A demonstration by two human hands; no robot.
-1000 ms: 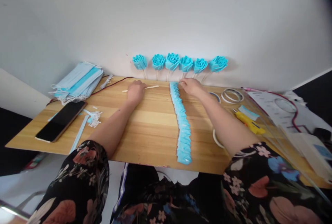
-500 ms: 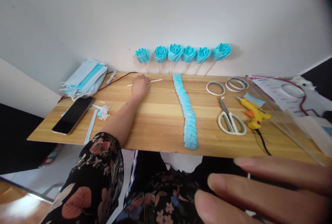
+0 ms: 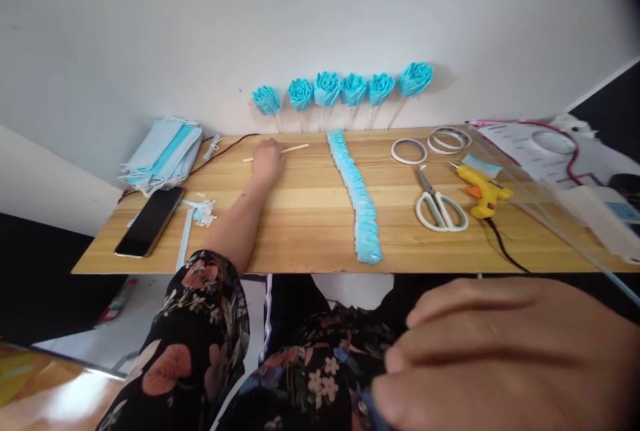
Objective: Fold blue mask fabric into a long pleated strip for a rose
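My left hand point(image 3: 269, 159) rests on the far part of the wooden board, its fingers closed around a thin pale stick point(image 3: 297, 148) that shows on both sides of it. Large in the lower right foreground is my right hand point(image 3: 495, 351), in front of the board's near edge. Its fingers are loosely bent, and I see nothing held in them. Between the hands lies a pleated light-blue strip point(image 3: 361, 208), running from the back of the board to the front. Several blue flowers point(image 3: 327, 90) on thin sticks lean against the wall behind.
On the right are scissors point(image 3: 443, 211), a yellow glue gun point(image 3: 484, 191) and tape rolls point(image 3: 409, 151). To the left lie a stack of face masks point(image 3: 163, 154), a phone point(image 3: 150, 221) and white scraps point(image 3: 204, 212). A clear plastic strip crosses the right edge.
My right hand has turned, and its fingers have gone from spread to more bent and closer together. My left hand stays on the stick. The camera view has shifted slightly.
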